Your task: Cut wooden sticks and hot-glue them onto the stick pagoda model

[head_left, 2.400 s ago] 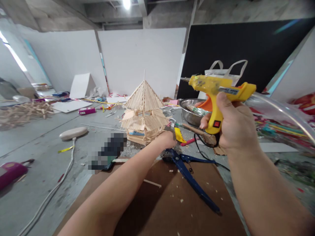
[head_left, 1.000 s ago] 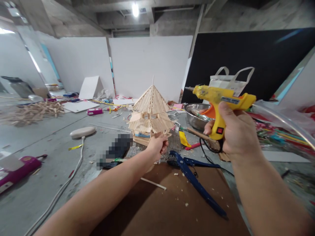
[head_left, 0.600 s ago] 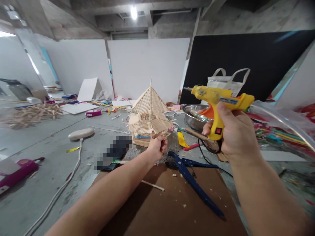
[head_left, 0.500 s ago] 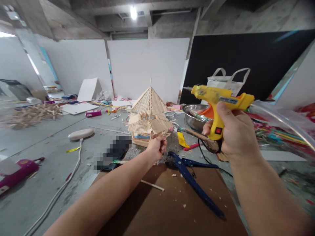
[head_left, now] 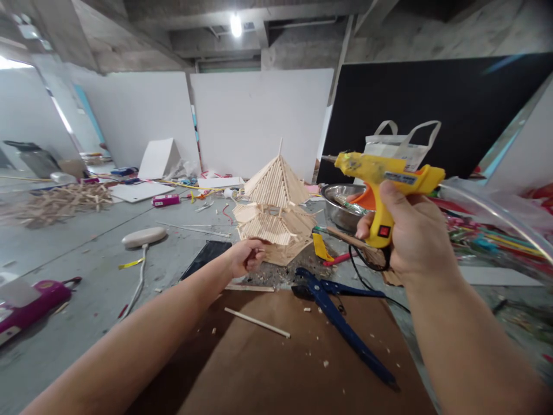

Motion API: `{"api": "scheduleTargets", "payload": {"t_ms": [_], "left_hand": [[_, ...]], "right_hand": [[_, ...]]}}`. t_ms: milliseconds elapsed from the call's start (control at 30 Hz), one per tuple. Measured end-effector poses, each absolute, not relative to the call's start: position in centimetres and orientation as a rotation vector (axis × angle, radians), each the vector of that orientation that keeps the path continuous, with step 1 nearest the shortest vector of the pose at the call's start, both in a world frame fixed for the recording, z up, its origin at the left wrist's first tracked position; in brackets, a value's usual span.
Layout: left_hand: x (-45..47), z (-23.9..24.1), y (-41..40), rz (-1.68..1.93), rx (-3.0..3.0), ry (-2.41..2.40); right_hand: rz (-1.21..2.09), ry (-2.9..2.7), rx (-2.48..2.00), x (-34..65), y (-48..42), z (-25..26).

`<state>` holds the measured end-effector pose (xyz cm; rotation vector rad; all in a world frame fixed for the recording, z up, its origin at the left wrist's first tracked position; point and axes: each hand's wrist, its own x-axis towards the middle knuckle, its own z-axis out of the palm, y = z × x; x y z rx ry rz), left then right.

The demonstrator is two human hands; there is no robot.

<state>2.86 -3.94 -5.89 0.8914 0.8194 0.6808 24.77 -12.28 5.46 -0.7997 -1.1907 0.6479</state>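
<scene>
A pagoda-like model of thin wooden sticks [head_left: 276, 210] is tipped to the right on the grey floor, its near base edge raised. My left hand [head_left: 246, 256] is closed on that base at the model's lower left. My right hand [head_left: 406, 230] is raised at the right, wrapped round the handle of a yellow glue gun [head_left: 380, 173], whose nozzle points left above the model. A finger rests on the orange trigger. A black cord hangs from the gun.
Blue long-handled cutters [head_left: 341, 323] and a loose stick [head_left: 257, 321] lie on a brown board [head_left: 268, 374] before me. A steel bowl [head_left: 341, 204], a white bag [head_left: 400, 147], a dark phone [head_left: 205, 256], a white cable and scattered sticks [head_left: 60, 199] surround the model.
My left hand has moved from the model's right front corner to its lower left and has tipped the model to the right. The glue gun has stayed raised.
</scene>
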Motion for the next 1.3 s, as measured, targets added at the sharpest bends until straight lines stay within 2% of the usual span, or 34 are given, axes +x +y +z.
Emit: {"api": "scheduleTargets", "payload": {"t_ms": [433, 633, 700, 833, 967, 1167, 1300], "left_hand": [[-1.8, -5.1, -1.2, 0.624, 1.251, 1.099], [-3.8, -0.3, -1.7, 0.602, 1.531, 1.370], [-4.0, 2.0, -2.6, 0.635, 1.812, 1.500], [-3.2, 5.6, -4.9, 0.919, 1.861, 1.279], [-1.1, 7.2, -6.1, 1.170, 1.773, 1.072], [0.5, 6.4, -5.2, 1.550, 1.630, 0.940], [0.1, 5.2, -4.3, 1.673, 1.616, 0.955]], "right_hand": [[0.704, -1.270, -1.016, 24.5, -12.7, 5.6], [0.764, -1.348, -1.098, 24.7, -12.4, 5.5], [0.801, -1.386, -1.096, 24.8, -12.3, 5.6], [0.810, -1.447, -1.125, 24.5, -12.0, 6.1], [0.807, -1.513, -1.137, 23.5, -11.6, 6.8], [0.831, -1.533, -1.096, 22.8, -10.9, 6.4], [0.843, -1.553, -1.165, 22.6, -10.8, 5.8]]}}
